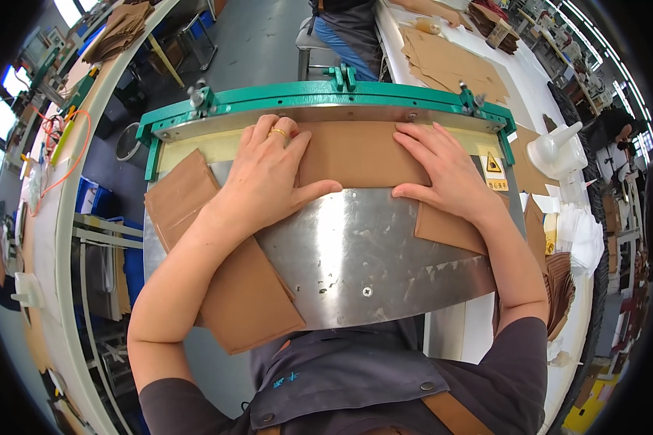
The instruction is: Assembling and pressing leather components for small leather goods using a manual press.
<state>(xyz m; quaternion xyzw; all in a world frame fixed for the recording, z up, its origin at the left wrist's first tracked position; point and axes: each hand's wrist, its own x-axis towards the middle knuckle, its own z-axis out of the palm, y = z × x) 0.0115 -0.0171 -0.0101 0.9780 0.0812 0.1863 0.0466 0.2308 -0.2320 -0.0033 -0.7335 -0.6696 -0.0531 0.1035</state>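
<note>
A flat brown leather-like panel (359, 154) lies on the steel plate (355, 254) of a folding machine, its far edge against the metal bar under the green frame (283, 95). My left hand (268, 170), with a ring on it, rests open on the panel's left end, thumb along the near edge. Over the right end lies my right hand (442, 170), also open, with its fingers spread. Brown pieces, seemingly stacked, (248, 297) pass beneath my left forearm and overhang the plate's near edge. Another brown piece (446, 228) sits partly under my right wrist.
A yellow warning label (493, 174) is stuck at the plate's right. The right-hand table carries a white plastic bottle (559, 148), brown sheets (450, 61) and pleated brown pieces (559, 290). Beyond the machine, a person (348, 36) sits. At left runs a long bench (58, 210).
</note>
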